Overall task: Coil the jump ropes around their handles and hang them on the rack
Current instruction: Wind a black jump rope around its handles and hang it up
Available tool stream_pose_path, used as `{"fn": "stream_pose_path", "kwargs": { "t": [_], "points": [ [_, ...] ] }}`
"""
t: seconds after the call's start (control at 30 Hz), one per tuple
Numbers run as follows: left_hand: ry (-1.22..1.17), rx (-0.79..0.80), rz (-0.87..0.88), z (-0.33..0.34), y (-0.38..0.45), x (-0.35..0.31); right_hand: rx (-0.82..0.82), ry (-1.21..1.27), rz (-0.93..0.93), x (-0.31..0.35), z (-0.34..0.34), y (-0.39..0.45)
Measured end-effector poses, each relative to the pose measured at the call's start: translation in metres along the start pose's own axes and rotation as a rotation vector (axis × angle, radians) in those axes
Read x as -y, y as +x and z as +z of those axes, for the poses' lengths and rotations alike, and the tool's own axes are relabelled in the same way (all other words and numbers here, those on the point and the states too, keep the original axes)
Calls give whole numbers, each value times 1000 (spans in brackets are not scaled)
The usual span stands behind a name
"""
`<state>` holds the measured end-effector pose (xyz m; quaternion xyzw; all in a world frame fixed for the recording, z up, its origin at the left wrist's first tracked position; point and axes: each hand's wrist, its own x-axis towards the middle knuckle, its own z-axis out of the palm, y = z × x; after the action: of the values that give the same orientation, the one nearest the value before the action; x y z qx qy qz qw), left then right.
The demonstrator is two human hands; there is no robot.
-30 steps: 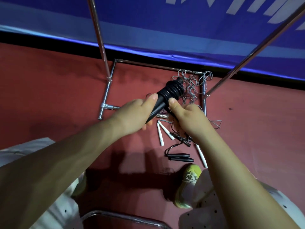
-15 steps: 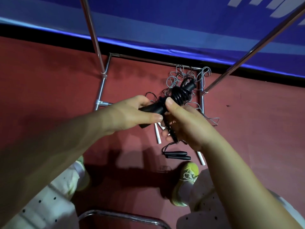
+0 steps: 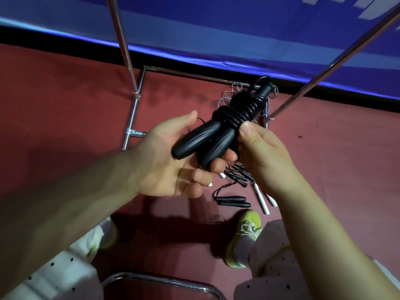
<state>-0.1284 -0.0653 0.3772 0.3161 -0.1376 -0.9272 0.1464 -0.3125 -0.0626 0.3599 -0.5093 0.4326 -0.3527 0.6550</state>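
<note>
Between my hands, the black rope [image 3: 234, 115] sits coiled around its two handles [image 3: 201, 141], whose long axis runs from my left palm up and away toward the far right. My left hand [image 3: 171, 167] cradles the smooth, rounded handle butts with its fingers curled under them; my right hand [image 3: 259, 152] pinches the glossy coils just beside them, thumb on top. The rack's slanted steel bar [image 3: 331, 68] passes above and beyond the bundle's far tip, nearer my right hand, so I judge that hand leads the hanging. Below my hands, on the red floor [image 3: 65, 105], lie more black handles [image 3: 233, 201], white handles [image 3: 263, 202] and thin grey cord [image 3: 225, 98].
</note>
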Motion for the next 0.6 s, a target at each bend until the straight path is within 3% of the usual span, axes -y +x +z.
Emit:
{"fn": "stream_pose_path", "kwargs": {
  "t": [0.07, 0.3, 0.47, 0.6],
  "points": [
    [3, -25, -26, 1, 0, -2, -39, -85, 61, -1, -2, 1],
    [174, -126, -32, -3, 0, -6, 57, -151, 222, -2, -14, 1],
    [258, -254, -7, 2, 4, -8, -59, -321, 272, -4, -14, 2],
    [372, -376, 16, -1, 9, -7, -94, -311, 364, -1, -8, 2]
  ]
}}
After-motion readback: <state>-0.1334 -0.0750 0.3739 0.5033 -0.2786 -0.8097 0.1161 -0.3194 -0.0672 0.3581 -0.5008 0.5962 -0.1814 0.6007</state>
